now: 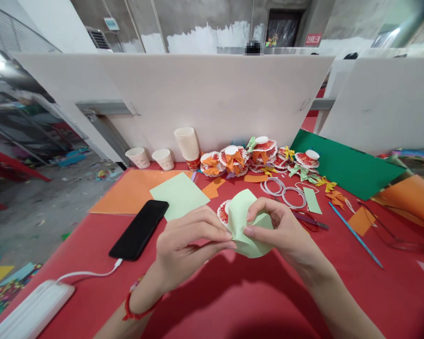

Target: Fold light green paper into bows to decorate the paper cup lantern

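Note:
A round-edged piece of light green paper [249, 242] is held up between both hands, creased near its left side. My left hand [192, 235] pinches its left edge between thumb and fingers. On the paper's right part, the thumb and index finger of my right hand [275, 223] press together around a fold. Behind the paper a red and white fluted paper piece [222, 213] lies on the table, partly hidden. A flat sheet of the same light green paper [180, 194] rests beyond my left hand, overlapping an orange sheet [122, 188].
Left lie a black phone [139, 230] and a cabled white power bank [35, 306]. Paper cups [163, 159] and several fluted decorations with bows [235, 160] line the white partition [198, 94]. Right are cord coils [293, 197], scissors [311, 220], a blue pencil [355, 235] and green card [346, 162].

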`<state>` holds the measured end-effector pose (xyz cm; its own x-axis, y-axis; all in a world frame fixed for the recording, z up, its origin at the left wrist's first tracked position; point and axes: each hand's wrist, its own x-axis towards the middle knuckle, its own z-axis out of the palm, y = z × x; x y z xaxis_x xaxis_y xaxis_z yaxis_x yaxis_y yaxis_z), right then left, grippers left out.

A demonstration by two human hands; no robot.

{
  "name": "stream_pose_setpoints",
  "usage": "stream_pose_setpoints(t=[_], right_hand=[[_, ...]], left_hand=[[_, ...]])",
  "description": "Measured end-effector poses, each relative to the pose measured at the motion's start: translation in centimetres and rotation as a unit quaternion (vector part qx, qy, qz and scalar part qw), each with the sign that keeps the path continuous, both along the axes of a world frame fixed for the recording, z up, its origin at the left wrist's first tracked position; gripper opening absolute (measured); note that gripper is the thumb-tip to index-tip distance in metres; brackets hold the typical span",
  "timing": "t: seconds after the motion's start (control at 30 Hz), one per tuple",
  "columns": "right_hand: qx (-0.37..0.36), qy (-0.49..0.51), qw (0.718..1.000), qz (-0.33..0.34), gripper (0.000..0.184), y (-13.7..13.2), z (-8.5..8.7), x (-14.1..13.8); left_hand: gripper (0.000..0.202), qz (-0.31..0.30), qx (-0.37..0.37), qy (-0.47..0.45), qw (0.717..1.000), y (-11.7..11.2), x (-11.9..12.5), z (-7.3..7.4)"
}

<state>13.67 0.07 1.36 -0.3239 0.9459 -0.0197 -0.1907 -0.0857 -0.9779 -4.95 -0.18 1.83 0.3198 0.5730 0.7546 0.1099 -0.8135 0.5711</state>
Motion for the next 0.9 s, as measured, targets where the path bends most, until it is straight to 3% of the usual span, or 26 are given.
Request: stream_pose_setpoints(t=[0.23, 0.37, 0.63, 0.9], right_hand=[[0.001, -0.001, 1.000, 0.010, 0.025, -0.2, -0.3, -0.2], [0.050, -0.034, 0.998, -0.005, 0.020, -0.3, -0.1, -0.2], [0.070, 0.004, 0.994, 0.079, 0.032, -0.2, 0.7, 0.8], [0.065, 0.064, 0.994, 0.056, 0.025, 0.0, 0.7, 0.0]], left_hand=[[0.013, 0.024, 0.098, 0.086, 0.991, -0.2, -0.5, 0.0], [0.022, 0.038, 0.133, 0.156, 0.978, -0.6, -0.6, 0.2], [0.014, 0.056, 0.149, 0.126, 0.979, -0.2, -1.3, 0.2], [0.010, 0.039, 0.139, 0.125, 0.982, 0.1, -1.0, 0.2]])
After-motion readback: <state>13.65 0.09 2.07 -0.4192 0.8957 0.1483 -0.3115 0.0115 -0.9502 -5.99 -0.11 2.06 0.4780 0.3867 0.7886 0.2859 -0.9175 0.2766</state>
